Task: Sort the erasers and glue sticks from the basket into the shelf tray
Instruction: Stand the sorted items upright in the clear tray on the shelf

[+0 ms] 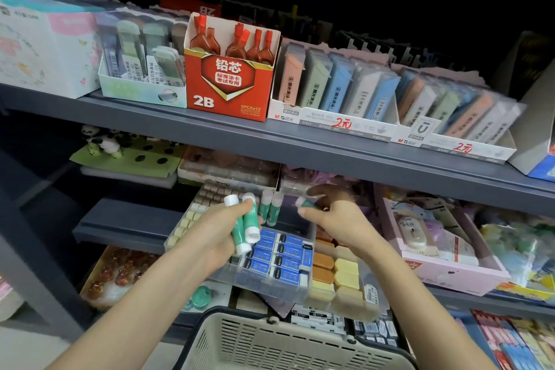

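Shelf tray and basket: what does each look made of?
Shelf tray: probably clear rigid plastic, glossy; the blue erasers show through its front wall. Basket: beige moulded plastic, matt by the look; its walls carry regular rows of slots, and the rim is thick and rounded.

basket (288,342) before the shelf tray (264,285)

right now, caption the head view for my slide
Left hand grips two glue sticks, right hand pinches a third stick, over the clear tray of blue erasers; basket below.
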{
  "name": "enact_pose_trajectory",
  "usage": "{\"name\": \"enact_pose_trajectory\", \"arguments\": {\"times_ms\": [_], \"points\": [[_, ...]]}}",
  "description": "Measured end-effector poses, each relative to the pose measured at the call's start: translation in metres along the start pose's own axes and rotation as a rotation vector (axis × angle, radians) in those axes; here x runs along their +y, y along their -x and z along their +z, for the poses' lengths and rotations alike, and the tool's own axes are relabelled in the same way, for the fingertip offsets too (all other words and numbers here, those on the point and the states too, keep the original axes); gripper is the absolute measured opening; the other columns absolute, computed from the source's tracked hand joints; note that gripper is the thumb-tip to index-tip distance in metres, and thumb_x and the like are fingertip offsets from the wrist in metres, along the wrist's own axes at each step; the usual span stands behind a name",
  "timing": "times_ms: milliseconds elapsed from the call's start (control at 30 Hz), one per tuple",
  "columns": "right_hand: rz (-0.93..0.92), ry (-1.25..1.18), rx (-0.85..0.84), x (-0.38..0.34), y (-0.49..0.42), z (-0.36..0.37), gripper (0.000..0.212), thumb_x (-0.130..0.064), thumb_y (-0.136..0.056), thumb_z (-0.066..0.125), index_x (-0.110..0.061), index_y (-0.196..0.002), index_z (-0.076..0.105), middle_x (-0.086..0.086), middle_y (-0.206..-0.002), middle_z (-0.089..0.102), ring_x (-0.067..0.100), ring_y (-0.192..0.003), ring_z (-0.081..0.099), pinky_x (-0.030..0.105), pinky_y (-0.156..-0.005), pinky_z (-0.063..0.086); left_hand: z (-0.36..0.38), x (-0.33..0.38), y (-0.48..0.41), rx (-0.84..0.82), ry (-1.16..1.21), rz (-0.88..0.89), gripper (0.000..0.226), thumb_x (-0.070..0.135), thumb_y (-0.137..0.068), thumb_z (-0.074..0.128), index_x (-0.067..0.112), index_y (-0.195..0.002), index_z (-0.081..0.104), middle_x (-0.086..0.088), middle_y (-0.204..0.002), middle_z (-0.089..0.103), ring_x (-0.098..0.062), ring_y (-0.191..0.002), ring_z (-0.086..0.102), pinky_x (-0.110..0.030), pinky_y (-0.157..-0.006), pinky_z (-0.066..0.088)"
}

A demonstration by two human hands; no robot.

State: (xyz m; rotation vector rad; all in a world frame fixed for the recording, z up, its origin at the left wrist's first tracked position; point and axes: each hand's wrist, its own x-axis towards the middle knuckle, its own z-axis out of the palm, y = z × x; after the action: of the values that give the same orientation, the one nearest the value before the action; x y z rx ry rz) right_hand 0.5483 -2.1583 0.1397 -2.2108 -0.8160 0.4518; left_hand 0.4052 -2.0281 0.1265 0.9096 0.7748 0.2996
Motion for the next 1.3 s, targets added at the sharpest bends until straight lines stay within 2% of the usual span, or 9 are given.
{"name": "enact_pose_trajectory", "arguments": {"times_ms": [167, 367, 500, 667, 833, 1000, 1100, 1167, 1300], "points": [[-0.054, 0.489, -0.153, -0.007, -0.004, -0.009, 0.029, -0.021, -0.085, 0.064, -0.014, -0.113, 0.063, 0.003, -0.108, 0.060, 0.013, -0.079, 0.053, 0.023, -0.065, 0.043, 0.003, 0.002, -0.004, -0.089, 0.116, -0.067, 0.011, -0.001, -0.095, 0.046, 0.002, -0.105, 0.052, -0.017, -0.092, 0.060, -0.022, -0.079, 0.060, -0.038, -0.058, 0.047], [-0.033, 0.577, -0.047, -0.011, -0.028, 0.006, 0.035, -0.032, -0.075, 0.078, -0.014, -0.100, 0.062, 0.004, -0.101, 0.067, 0.019, -0.089, 0.057, 0.022, -0.069, 0.041, -0.001, -0.001, -0.004, -0.079, 0.026, 0.033, 0.010, -0.005, -0.090, 0.053, 0.001, -0.097, 0.056, -0.019, -0.095, 0.061, -0.030, -0.084, 0.062, -0.037, -0.048, 0.055], [-0.083, 0.611, -0.046, -0.003, -0.039, 0.021, 0.033, -0.017, -0.083, 0.068, -0.016, -0.115, 0.061, 0.005, -0.113, 0.064, 0.024, -0.105, 0.056, 0.023, -0.079, 0.041, -0.002, 0.001, 0.000, -0.065, -0.075, 0.121, 0.018, -0.004, -0.089, 0.056, 0.003, -0.105, 0.058, -0.015, -0.094, 0.063, -0.026, -0.081, 0.061, -0.039, -0.054, 0.054], [-0.123, 0.529, 0.021, 0.008, -0.040, 0.033, 0.040, -0.002, -0.087, 0.053, -0.017, -0.125, 0.052, 0.000, -0.105, 0.061, 0.019, -0.093, 0.054, 0.026, -0.080, 0.043, -0.001, -0.003, -0.005, -0.022, -0.258, 0.259, 0.016, 0.000, -0.088, 0.061, 0.010, -0.099, 0.058, -0.008, -0.093, 0.065, -0.024, -0.084, 0.063, -0.039, -0.067, 0.053], [-0.200, 0.586, 0.066, 0.015, -0.047, 0.036, 0.037, -0.016, -0.086, 0.061, -0.018, -0.123, 0.056, 0.007, -0.128, 0.052, 0.027, -0.119, 0.045, 0.030, -0.096, 0.040, 0.004, -0.005, -0.008, -0.010, -0.409, 0.364, 0.017, 0.004, -0.086, 0.066, 0.017, -0.095, 0.060, -0.007, -0.100, 0.067, -0.026, -0.098, 0.064, -0.047, -0.089, 0.051], [-0.196, 0.466, 0.103, 0.014, -0.039, 0.034, 0.044, -0.020, -0.088, 0.061, -0.022, -0.131, 0.053, 0.004, -0.133, 0.051, 0.024, -0.122, 0.045, 0.028, -0.100, 0.037, 0.007, -0.008, -0.008, -0.020, -0.586, 0.481, 0.012, 0.012, -0.086, 0.068, 0.018, -0.094, 0.061, -0.003, -0.099, 0.069, -0.021, -0.096, 0.064, -0.044, -0.089, 0.052], [-0.255, 0.106, 0.178, 0.006, -0.019, 0.021, 0.031, -0.022, -0.092, 0.058, -0.017, -0.123, 0.059, 0.002, -0.110, 0.064, 0.015, -0.095, 0.058, 0.019, -0.080, 0.044, 0.008, -0.009, -0.009, -0.038, -0.692, 0.538, 0.014, 0.016, -0.086, 0.069, 0.018, -0.097, 0.062, 0.001, -0.100, 0.068, -0.018, -0.096, 0.064, -0.041, -0.088, 0.051], [-0.324, -0.072, 0.088, -0.006, -0.002, 0.012, 0.026, -0.024, -0.092, 0.059, -0.024, -0.118, 0.060, -0.006, -0.099, 0.066, 0.006, -0.083, 0.060, 0.018, -0.076, 0.047, 0.009, -0.010, -0.009, -0.068, -0.770, 0.595, 0.017, 0.017, -0.084, 0.070, 0.026, -0.097, 0.062, 0.008, -0.100, 0.068, -0.011, -0.096, 0.063, -0.035, -0.087, 0.051], [-0.384, 0.022, -0.074, -0.016, 0.013, 0.004, 0.032, -0.026, -0.083, 0.070, -0.025, -0.115, 0.066, -0.008, -0.106, 0.070, 0.006, -0.095, 0.062, 0.020, -0.084, 0.048, 0.014, -0.014, -0.004, -0.167, -0.903, 0.648, 0.027, 0.017, -0.083, 0.071, 0.036, -0.096, 0.058, 0.017, -0.096, 0.065, 0.000, -0.092, 0.059, -0.016, -0.080, 0.045]]}}
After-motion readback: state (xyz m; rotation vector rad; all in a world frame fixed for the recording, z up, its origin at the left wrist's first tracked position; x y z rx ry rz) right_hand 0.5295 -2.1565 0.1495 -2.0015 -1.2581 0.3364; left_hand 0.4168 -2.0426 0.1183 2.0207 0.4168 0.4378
